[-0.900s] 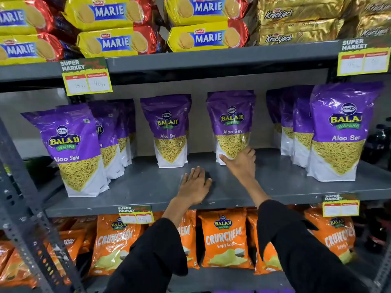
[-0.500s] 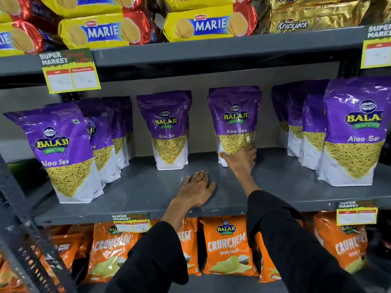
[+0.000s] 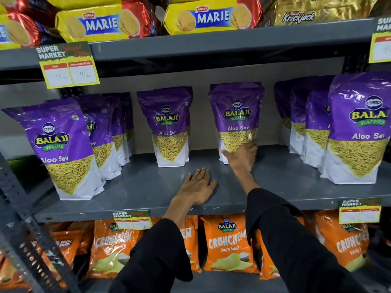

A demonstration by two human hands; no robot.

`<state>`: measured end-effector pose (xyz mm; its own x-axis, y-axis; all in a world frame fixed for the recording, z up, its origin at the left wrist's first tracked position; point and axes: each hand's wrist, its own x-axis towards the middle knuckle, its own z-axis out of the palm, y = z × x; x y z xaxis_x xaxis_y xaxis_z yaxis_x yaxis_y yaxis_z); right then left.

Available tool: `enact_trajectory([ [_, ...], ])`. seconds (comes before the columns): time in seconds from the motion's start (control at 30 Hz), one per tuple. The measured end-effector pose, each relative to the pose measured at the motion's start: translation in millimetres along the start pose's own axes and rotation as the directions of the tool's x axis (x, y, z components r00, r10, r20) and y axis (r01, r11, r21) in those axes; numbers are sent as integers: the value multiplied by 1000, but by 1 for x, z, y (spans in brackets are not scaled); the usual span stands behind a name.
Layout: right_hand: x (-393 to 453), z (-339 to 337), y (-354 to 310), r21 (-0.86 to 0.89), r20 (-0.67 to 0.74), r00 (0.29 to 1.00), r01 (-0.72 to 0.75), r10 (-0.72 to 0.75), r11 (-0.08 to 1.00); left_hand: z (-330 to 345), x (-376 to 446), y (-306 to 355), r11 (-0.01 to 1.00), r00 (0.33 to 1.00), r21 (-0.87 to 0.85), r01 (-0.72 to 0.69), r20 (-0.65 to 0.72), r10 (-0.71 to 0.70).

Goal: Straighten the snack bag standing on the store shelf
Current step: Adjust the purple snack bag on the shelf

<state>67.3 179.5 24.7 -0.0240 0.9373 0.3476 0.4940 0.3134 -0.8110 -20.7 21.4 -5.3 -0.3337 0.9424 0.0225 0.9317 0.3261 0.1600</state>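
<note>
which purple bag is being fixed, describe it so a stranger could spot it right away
Look at the grey middle shelf, under the yellow Marie biscuit packs. Near its back stand two lone purple Aloo Sev bags; take the right-hand bag. It alone has the right hand gripping its lower part, while the left hand lies flat on the shelf in front.

**What we cannot make out**

The right hand [image 3: 241, 156] covers the lower front of the purple snack bag [image 3: 236, 117], so we cannot see its base. The price tag [image 3: 380, 44] at the right edge is cut off, and its handwritten figures are too blurred to read.
</note>
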Motion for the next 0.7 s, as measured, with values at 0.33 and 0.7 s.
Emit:
enact_trajectory([
  [0.33, -16, -13, -1, -55, -1, 1000, 16, -16, 998, -4, -4, 4, 1000, 1000, -13, 17, 12, -16],
  [0.7, -45, -40, 4, -33, 6, 1000, 18, -18, 999, -3, -5, 4, 1000, 1000, -6, 18, 12, -18],
])
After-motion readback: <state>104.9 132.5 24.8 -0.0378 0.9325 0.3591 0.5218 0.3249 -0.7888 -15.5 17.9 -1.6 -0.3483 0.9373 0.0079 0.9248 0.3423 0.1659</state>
